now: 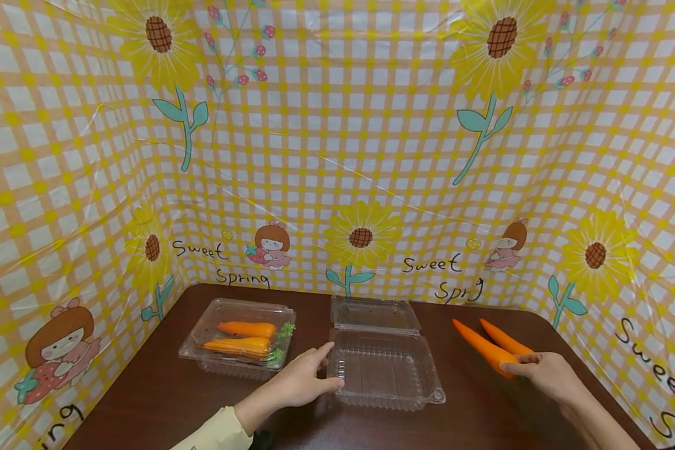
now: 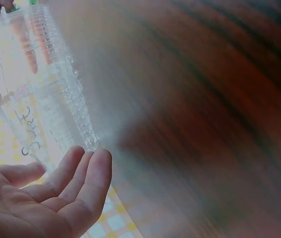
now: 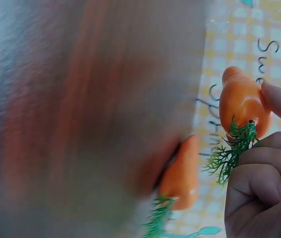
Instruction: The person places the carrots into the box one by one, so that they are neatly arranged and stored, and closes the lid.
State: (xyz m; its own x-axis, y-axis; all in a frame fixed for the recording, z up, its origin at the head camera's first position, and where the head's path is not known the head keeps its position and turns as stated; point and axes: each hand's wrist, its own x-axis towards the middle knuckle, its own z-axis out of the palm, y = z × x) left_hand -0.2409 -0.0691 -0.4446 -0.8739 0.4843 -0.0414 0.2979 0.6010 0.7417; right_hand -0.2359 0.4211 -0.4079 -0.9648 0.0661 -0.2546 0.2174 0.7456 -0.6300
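My right hand pinches an orange carrot near its thick end. Green leafy strands hang from that carrot in the right wrist view. Just behind it lies a second carrot, also with a green top. At the table's middle stands a clear plastic box, its lid folded back away from me. The thumb and fingers of my left hand are spread at the box's left rim. In the left wrist view its fingers lie close to the box's end; contact there is unclear.
A lidded clear box with several carrots and green tops stands on the left. Everything rests on a dark brown table. A checked sunflower cloth rises behind and along both sides.
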